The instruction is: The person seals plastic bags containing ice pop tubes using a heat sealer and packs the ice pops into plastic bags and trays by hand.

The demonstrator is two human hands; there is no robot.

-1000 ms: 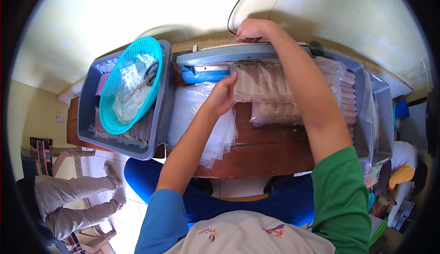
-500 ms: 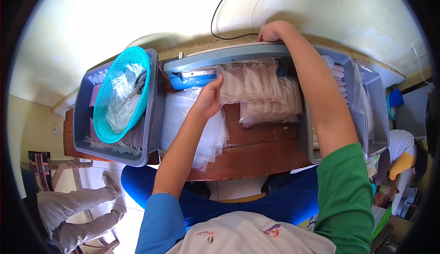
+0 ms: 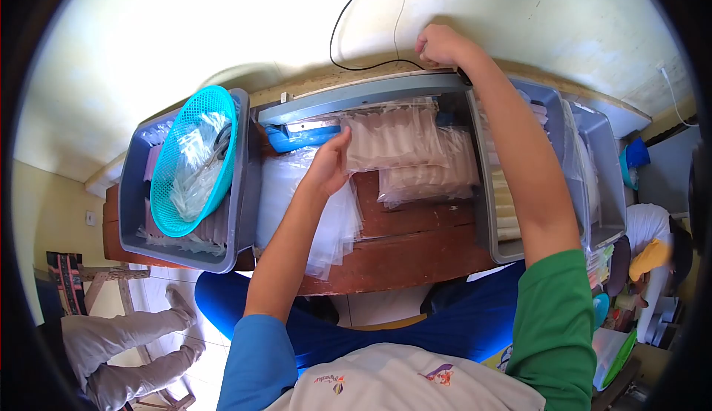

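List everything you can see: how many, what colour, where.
Table: one, brown, centre
Filled bags: at least two, beige contents, mid-table
Plastic sheets: several, clear, table's left part
Device: one, blue, beyond the sheets
Long bar: one, grey, beyond the filled bags
Bins: three, grey, one left, two right
Basket: one, turquoise, tilted atop the left bin
Scissors: one pair, dark, inside basket
Loose plastic: uncounted, clear, inside basket
Cables: two, one black, one thin, by the wall
Other people: two, beige trousers far left, white top far right
Left hand: one, blue sleeve, at upper filled bag's left edge
Right hand: one, green sleeve, near the wall
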